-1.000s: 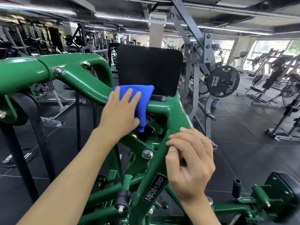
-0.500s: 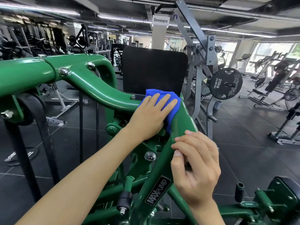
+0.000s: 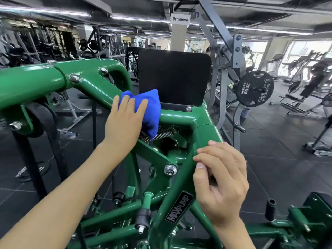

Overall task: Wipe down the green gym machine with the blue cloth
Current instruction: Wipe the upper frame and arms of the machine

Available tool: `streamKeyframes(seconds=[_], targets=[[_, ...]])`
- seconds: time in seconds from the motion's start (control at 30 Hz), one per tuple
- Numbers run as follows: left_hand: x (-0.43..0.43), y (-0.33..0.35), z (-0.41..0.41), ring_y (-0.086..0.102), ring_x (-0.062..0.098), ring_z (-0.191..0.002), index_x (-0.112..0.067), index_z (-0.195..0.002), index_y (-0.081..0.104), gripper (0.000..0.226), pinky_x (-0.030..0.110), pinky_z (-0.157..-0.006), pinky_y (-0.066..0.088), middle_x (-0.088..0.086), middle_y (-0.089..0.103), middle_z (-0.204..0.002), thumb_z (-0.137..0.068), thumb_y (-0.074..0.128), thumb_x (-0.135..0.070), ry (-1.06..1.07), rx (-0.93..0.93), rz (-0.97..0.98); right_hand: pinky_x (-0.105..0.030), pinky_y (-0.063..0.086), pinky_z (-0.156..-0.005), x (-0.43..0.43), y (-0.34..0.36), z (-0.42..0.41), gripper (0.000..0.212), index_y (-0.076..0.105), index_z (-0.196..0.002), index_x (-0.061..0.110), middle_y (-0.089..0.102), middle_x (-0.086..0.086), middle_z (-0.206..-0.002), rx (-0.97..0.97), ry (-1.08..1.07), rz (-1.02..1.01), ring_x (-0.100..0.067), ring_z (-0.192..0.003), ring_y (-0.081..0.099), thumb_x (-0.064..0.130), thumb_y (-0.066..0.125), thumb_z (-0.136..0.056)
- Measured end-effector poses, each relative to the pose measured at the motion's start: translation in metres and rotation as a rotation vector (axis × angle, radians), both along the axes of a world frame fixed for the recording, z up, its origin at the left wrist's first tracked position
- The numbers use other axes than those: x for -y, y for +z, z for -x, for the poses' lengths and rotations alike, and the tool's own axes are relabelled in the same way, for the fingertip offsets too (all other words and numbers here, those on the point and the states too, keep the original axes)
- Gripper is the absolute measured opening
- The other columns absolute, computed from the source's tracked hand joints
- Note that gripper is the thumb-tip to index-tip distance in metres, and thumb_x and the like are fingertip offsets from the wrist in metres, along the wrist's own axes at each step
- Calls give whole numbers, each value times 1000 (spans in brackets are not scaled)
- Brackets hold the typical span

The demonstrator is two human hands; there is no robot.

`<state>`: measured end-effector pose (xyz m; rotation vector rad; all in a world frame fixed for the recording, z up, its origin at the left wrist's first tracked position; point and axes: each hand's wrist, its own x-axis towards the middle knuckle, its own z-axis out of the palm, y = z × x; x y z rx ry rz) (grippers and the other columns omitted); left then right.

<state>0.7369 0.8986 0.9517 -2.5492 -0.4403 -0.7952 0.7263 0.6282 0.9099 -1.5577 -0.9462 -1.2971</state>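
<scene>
Left hand: my left hand [image 3: 124, 124] lies flat, fingers straight, pressing the blue cloth [image 3: 150, 108] on the top bar of the green gym machine [image 3: 32, 85], just below the black pad [image 3: 174, 78].
Right hand: my right hand [image 3: 221, 180] curls round the slanted tube.
Progress: midway, I judge; the lower frame seems left to wipe.

Quick headcount:
- 2 bare hands: left hand [image 3: 124, 126] at 9 o'clock, right hand [image 3: 221, 178] around 4 o'clock
- 1 blue cloth [image 3: 150, 108], near 10 o'clock
- 1 green machine [image 3: 36, 81], fills most of the view
- 1 black pad [image 3: 174, 78] at 12 o'clock
- 1 coil spring [image 3: 164, 133], pretty much dead centre
- 1 weight plate [image 3: 255, 88] marked 20kg, over at 2 o'clock
- 1 MAXPUMP badge [image 3: 178, 206] at 6 o'clock
- 1 Demonpro sign [image 3: 180, 19], way up at 12 o'clock
- machines in the back: too blurry to count, sorry
</scene>
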Motion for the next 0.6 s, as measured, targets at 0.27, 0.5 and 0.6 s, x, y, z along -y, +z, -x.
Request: streamKeyframes(seconds=[0.27,0.5,0.6], targets=[[45,3,-11,31,42,-144,2,-149,28,86,49,-121,26,24,27,-158,-88,63,-46,119,-56,-26,-53,51,-94,1,-2,-2,21,78,-79,4,74,-2,-94,10,24,16,-26,-110,65,8,60,-90],[18,-12,-17,46,48,-135,6,-148,36,85,55,-114,38,26,43,-153,-79,79,-19,-186,-20,-93,-56,53,-88,-2,-3,-5,22,78,-75,4,75,-3,-90,47,16,-1,-27,-104,68,9,61,-88],[8,-18,-2,52,43,-136,4,-142,54,70,56,-109,47,21,56,-147,-75,74,4,-375,86,-80,-56,53,-88,-3,-3,-5,23,77,-73,5,74,-2,-89,42,16,-10,-26,-103,68,8,60,-88]])
